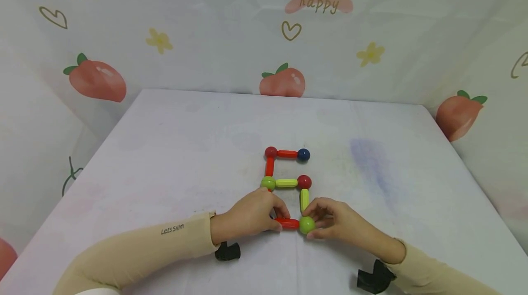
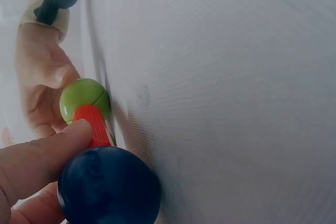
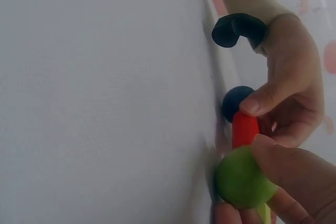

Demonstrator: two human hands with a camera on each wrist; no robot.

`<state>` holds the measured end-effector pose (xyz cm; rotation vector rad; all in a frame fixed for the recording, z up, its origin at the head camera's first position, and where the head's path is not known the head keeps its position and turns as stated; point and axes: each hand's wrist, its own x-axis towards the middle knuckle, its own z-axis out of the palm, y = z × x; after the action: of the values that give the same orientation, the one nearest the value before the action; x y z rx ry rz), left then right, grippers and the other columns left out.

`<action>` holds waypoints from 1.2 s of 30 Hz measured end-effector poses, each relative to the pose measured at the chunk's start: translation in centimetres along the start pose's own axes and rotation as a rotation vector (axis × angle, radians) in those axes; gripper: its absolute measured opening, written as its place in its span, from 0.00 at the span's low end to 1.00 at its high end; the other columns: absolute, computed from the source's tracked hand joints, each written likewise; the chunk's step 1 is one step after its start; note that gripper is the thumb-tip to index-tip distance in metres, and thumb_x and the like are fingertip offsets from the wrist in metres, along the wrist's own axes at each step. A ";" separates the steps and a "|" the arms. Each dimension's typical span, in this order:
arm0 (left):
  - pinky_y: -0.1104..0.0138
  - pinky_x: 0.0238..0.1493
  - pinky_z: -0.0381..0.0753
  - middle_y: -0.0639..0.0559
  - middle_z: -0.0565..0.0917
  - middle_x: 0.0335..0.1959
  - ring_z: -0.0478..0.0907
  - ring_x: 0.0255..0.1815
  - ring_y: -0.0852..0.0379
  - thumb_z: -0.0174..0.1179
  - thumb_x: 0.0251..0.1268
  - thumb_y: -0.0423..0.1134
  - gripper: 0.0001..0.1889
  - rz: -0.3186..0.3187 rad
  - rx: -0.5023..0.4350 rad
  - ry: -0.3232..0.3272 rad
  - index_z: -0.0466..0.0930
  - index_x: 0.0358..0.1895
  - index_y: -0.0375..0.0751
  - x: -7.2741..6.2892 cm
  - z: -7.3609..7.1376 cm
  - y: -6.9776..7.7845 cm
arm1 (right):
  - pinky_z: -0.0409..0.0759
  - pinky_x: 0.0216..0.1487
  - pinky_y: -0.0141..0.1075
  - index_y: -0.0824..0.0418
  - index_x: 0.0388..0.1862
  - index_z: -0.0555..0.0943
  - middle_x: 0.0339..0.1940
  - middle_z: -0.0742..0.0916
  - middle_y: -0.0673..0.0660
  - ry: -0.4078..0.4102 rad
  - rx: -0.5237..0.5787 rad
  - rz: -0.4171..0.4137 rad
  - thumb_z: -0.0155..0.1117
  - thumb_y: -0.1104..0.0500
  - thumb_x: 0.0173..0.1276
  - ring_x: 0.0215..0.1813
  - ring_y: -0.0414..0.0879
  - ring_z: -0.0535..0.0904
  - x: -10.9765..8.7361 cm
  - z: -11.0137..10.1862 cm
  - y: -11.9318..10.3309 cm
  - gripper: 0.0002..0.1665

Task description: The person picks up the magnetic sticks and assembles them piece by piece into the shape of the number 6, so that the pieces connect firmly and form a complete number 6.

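A figure of magnetic rods and balls lies on the table. At its lower side, my left hand (image 1: 255, 211) pinches the red rod (image 1: 288, 224) close to a blue ball (image 2: 109, 186), which is mostly hidden in the head view. The rod's other end meets a green ball (image 1: 307, 225), gripped between the thumb and fingers of my right hand (image 1: 344, 221). From there a yellow-green rod (image 1: 304, 199) runs up to a red ball (image 1: 304, 182). Another yellow-green rod (image 1: 286, 183) links that ball to a second green ball (image 1: 268, 183).
Above, a red rod (image 1: 270, 166) leads to a red ball (image 1: 271, 152), joined by another red rod (image 1: 287, 154) to a dark blue ball (image 1: 303, 155). The white table (image 1: 185, 148) meets a printed cloth (image 1: 222, 34) behind. Black wrist mounts (image 1: 228, 251) hang below both wrists.
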<state>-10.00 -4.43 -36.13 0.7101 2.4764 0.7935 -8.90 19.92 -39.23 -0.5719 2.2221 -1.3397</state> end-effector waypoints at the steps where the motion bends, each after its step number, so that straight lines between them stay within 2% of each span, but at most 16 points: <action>1: 0.75 0.33 0.73 0.66 0.82 0.27 0.73 0.29 0.68 0.74 0.49 0.35 0.10 -0.001 -0.002 0.000 0.88 0.36 0.51 0.0 0.0 0.0 | 0.82 0.44 0.29 0.60 0.46 0.79 0.44 0.84 0.55 0.001 -0.002 -0.002 0.77 0.58 0.54 0.42 0.39 0.80 -0.1 -0.1 0.0 0.22; 7: 0.75 0.33 0.73 0.65 0.83 0.28 0.74 0.30 0.68 0.74 0.49 0.35 0.10 0.001 -0.014 0.001 0.88 0.36 0.50 0.0 0.0 -0.1 | 0.82 0.45 0.30 0.63 0.46 0.79 0.45 0.84 0.58 0.058 -0.003 -0.012 0.74 0.59 0.57 0.44 0.45 0.82 -0.2 -1.1 -0.3 0.20; 12: 0.75 0.33 0.74 0.65 0.83 0.28 0.74 0.29 0.69 0.74 0.50 0.35 0.10 0.008 -0.020 0.000 0.88 0.36 0.50 0.0 0.0 -0.1 | 0.80 0.45 0.28 0.69 0.49 0.76 0.45 0.83 0.62 0.098 0.037 0.055 0.71 0.59 0.61 0.43 0.48 0.81 0.4 -1.8 -0.4 0.22; 17: 0.75 0.33 0.74 0.65 0.83 0.28 0.74 0.29 0.69 0.74 0.50 0.35 0.10 0.011 -0.026 -0.004 0.88 0.36 0.50 0.0 0.0 -0.2 | 0.80 0.44 0.29 0.73 0.53 0.73 0.43 0.83 0.60 0.072 0.139 0.149 0.67 0.60 0.64 0.42 0.47 0.81 1.3 -2.0 -0.1 0.24; 22: 0.75 0.32 0.74 0.65 0.83 0.28 0.74 0.29 0.68 0.74 0.50 0.35 0.10 0.008 -0.025 -0.005 0.88 0.37 0.50 0.0 0.1 -0.2 | 0.81 0.44 0.29 0.75 0.55 0.73 0.38 0.86 0.55 0.031 0.175 0.205 0.64 0.61 0.66 0.40 0.41 0.82 2.2 -2.5 0.1 0.24; 28: 0.75 0.32 0.74 0.66 0.83 0.28 0.74 0.28 0.68 0.74 0.50 0.35 0.10 0.004 -0.020 -0.006 0.88 0.37 0.50 0.1 0.0 -0.2 | 0.84 0.45 0.35 0.76 0.54 0.73 0.35 0.87 0.54 0.017 0.215 0.274 0.67 0.61 0.64 0.37 0.41 0.85 3.0 -2.8 -0.4 0.25; 36: 0.75 0.31 0.74 0.66 0.83 0.28 0.73 0.28 0.68 0.74 0.50 0.35 0.10 0.005 -0.018 -0.006 0.88 0.36 0.50 0.1 0.0 -0.1 | 0.85 0.42 0.36 0.73 0.47 0.76 0.29 0.86 0.52 0.055 0.167 0.368 0.71 0.61 0.60 0.33 0.40 0.84 4.0 -2.4 -0.9 0.21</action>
<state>-10.09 -4.46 -36.26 0.7109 2.4605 0.8133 -13.40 18.89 -38.21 -0.0599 2.1013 -1.3366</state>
